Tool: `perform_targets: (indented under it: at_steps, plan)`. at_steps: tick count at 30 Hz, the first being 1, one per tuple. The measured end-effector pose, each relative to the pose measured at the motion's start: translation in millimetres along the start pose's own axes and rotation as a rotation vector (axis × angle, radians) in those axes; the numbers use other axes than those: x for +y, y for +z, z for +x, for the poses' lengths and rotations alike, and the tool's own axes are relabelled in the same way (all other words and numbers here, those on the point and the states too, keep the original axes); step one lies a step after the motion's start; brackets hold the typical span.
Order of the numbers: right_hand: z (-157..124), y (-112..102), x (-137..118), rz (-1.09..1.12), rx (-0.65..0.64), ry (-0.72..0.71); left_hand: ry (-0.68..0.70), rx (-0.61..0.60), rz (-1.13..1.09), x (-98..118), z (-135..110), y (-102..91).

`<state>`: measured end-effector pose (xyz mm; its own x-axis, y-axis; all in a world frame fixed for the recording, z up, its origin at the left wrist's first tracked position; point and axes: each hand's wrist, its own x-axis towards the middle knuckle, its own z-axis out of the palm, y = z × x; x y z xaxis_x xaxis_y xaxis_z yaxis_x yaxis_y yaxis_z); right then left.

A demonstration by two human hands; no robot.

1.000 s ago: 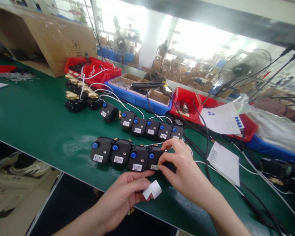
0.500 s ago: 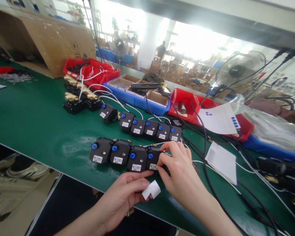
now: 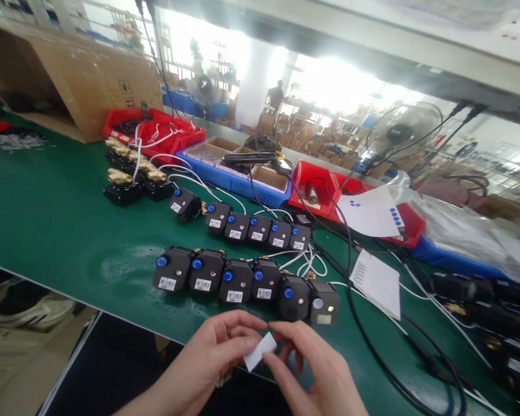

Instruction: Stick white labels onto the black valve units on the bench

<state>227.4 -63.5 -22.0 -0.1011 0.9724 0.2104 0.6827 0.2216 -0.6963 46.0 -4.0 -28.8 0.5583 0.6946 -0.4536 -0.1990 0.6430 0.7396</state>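
A small white label strip (image 3: 260,351) is pinched between the thumb and fingers of my left hand (image 3: 225,346). My right hand (image 3: 314,361) is curled at the strip's right side, its thumb against the edge and its index fingertip close to my left fingertips. Beyond both hands stands a front row of black boxy units with blue knobs. The fourth unit (image 3: 265,281) bears a white printed label. No label shows on the black unit (image 3: 293,297) to its right. The end unit (image 3: 325,303) has a pale knob and a plain pale rectangle.
Behind stands another row of labelled black units (image 3: 257,230), with brass-fitted units (image 3: 123,188) at left. Red bins (image 3: 316,196) and a blue divided tray (image 3: 238,182) line the back. Black cables (image 3: 359,312) and a notepad (image 3: 377,283) lie at right.
My right hand has left the fourth unit and come back to the label strip in my left hand. The two right-hand units of the front row are now uncovered.
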Motion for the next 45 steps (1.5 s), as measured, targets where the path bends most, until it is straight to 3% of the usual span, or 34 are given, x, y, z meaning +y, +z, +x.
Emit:
perform_targets:
  at_steps: [6, 11, 14, 17, 19, 22, 26, 30, 36, 42, 45]
  plan:
    - [-22.0, 23.7, 26.7, 0.234, 0.186, 0.263, 0.073, 0.059, 0.107, 0.9, -0.5, 5.1]
    - [-28.3, 24.6, 40.4, 0.057, 0.345, 0.169, 0.1, 0.106, 0.134, 4.0, 1.3, 10.6]
    - [-29.5, 23.8, 29.4, -0.01, 0.43, 0.132, 0.128, 0.101, 0.146, 2.4, 2.2, 14.5]
    - [-27.6, 23.0, 13.5, 0.094, 0.465, 0.045, 0.128, 0.054, 0.096, 0.4, 2.6, 18.6]
    - [-24.9, 23.8, 7.1, 0.25, 0.444, 0.011, 0.068, -0.021, -0.033, -0.8, 3.0, 20.9]
    - [-20.6, 26.0, 3.4, 0.418, 0.372, -0.023, -0.134, -0.2, -0.309, -3.3, 3.8, 22.7]
    - [-14.2, 22.2, -5.9, 0.335, 0.411, -0.116, -0.347, -0.508, -0.508, -7.2, 2.3, 23.2]
    - [-2.9, 2.8, -19.9, 0.259, 0.346, -0.227, -0.375, -0.647, -0.486, -11.4, 0.2, 24.4]
    - [9.1, -29.4, -28.2, 0.14, 0.17, -0.335, -0.352, -0.723, -0.434, -21.6, 5.9, 26.0]
    - [9.9, -47.5, -31.4, 0.023, -0.019, -0.411, -0.328, -0.653, -0.298, -20.2, 3.7, 29.6]
    - [5.9, -53.1, -26.7, 0.023, -0.049, -0.402, -0.29, -0.591, -0.226, -17.8, -0.1, 30.4]
